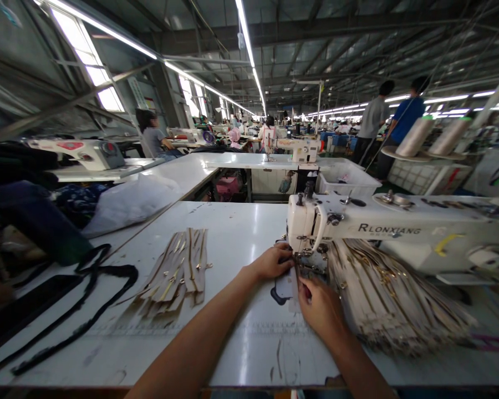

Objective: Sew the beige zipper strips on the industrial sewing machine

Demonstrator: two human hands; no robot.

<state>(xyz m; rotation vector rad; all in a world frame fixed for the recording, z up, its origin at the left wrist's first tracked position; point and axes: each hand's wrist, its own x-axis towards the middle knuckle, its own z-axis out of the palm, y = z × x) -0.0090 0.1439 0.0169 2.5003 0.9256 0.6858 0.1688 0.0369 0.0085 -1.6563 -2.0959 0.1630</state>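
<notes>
A white sewing machine [303,224] stands at the right, its needle area just ahead of my hands. Under it runs a narrow light-grey zipper strip [294,285], its far end hidden by the machine and my fingers. My left hand [274,261] is bent over the strip beside the presser foot, fingers closed on it. Closer to me, my right hand [321,305] pinches the strip's right edge between thumb and fingers. Beige zippers with gold teeth [178,271] lie in a small pile left of my arms. A much larger zipper bundle [386,299] lies right of my right hand.
Black strips [108,271] lie on the white table [228,233] at left, near a white plastic bag [128,205]. A white bin [349,177] is beyond the machine. Thread cones [416,137] stand at right. Several people are farther off; two [372,122] stand at right.
</notes>
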